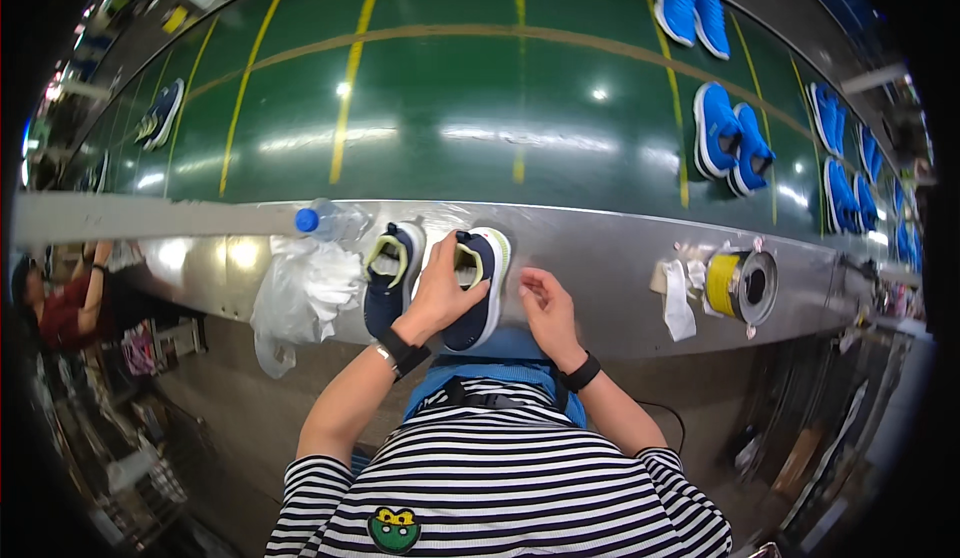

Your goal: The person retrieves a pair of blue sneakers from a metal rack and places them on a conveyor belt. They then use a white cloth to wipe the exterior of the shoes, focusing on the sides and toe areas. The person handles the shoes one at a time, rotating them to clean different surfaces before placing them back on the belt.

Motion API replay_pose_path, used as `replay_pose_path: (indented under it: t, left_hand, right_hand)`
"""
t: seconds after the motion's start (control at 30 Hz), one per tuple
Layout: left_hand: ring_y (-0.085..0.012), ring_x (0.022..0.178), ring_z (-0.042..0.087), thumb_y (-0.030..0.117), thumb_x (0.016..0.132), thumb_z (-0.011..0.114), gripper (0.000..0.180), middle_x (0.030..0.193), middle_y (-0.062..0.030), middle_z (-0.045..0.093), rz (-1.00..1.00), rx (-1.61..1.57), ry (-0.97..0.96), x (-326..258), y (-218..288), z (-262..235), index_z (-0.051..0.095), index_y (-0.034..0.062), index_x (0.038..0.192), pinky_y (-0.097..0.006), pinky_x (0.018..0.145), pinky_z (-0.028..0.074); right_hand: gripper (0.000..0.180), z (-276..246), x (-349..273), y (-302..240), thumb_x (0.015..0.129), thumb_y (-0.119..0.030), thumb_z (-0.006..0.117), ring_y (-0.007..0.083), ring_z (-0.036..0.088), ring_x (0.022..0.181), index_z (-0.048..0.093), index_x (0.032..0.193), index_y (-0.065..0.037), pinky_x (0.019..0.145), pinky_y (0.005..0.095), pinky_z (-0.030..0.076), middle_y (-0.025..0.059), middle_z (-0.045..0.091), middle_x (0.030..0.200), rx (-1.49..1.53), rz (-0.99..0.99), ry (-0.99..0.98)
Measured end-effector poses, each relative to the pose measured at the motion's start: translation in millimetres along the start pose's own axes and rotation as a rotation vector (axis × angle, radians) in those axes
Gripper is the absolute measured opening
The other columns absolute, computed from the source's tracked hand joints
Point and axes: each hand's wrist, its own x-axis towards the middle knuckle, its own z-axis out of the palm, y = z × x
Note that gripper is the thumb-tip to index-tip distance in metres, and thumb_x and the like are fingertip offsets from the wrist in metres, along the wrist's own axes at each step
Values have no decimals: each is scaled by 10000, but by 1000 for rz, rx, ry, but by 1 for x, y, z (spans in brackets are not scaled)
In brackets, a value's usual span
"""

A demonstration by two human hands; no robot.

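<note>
A pair of navy shoes with pale green lining lies on the metal ledge in front of me. My left hand (440, 293) grips the right-hand shoe (476, 328) of the pair, thumb across its opening and fingers along its left side. That shoe has a white sole edge, pale green at one end. Close by on the left lies the other navy shoe (385, 299), opening upward. My right hand (548, 308) hovers just right of the gripped shoe, apart from it. Its fingers are loosely bent with a gap to the thumb, and nothing shows in them.
Beyond the ledge runs a green conveyor belt (430, 88) with yellow lines, carrying several blue shoes (714, 130). Left on the ledge are a plastic bag (285, 308) of white paper and a capped bottle (340, 220). A yellow-labelled tin (724, 284) and white cloth (678, 303) are right.
</note>
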Motion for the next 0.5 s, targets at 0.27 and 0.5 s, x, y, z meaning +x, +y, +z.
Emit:
replay_pose_path:
  t: [0.27,0.5]
  left_hand:
    - [-214,1081,598,111,725,771,685,1172,-117,583,-121,-633,-248,8,46,37,418,58,1309,-339,960,458]
    - [-214,1090,584,94,708,766,693,1182,-120,569,-132,-471,-311,18,62,54,430,56,1312,-335,962,451]
  right_hand:
    - [260,-60,3,-25,904,0,614,133,601,995,603,1163,13,844,257,510,58,602,1066,95,-149,146]
    - [283,-88,13,-13,860,-16,651,159,627,902,634,1142,-29,762,273,525,86,606,1025,41,-143,129]
